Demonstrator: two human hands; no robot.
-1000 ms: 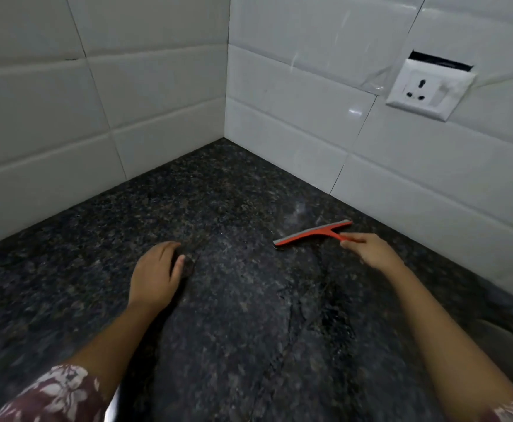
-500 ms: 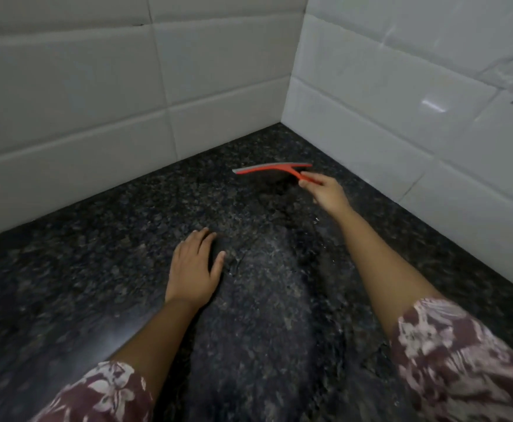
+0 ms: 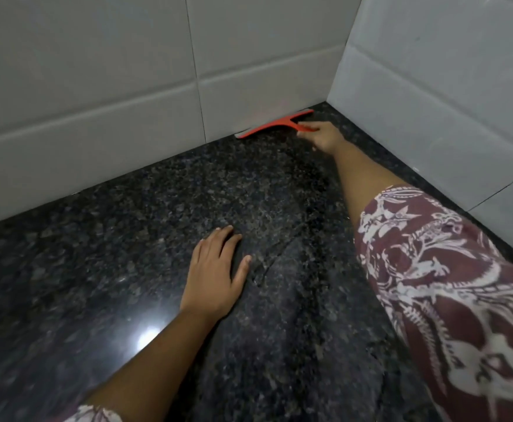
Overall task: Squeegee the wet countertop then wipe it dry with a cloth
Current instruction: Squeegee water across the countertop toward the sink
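A red squeegee (image 3: 275, 123) with a grey rubber blade lies with its blade along the foot of the back tiled wall, near the corner. My right hand (image 3: 325, 137) grips its short handle, arm stretched far forward. The dark speckled granite countertop (image 3: 103, 269) looks wet, with a duller streaked band running down its middle. My left hand (image 3: 215, 275) rests flat on the countertop, fingers slightly apart, holding nothing. No cloth is in view.
White tiled walls (image 3: 97, 117) meet in a corner at the upper right and close off the countertop at the back and right. A bright light reflection (image 3: 148, 341) shows on the stone near my left forearm.
My right hand has carried the squeegee away from the right wall and up to the back wall by the corner. The view has swung left; the wall socket is out of sight. My left hand stays flat.
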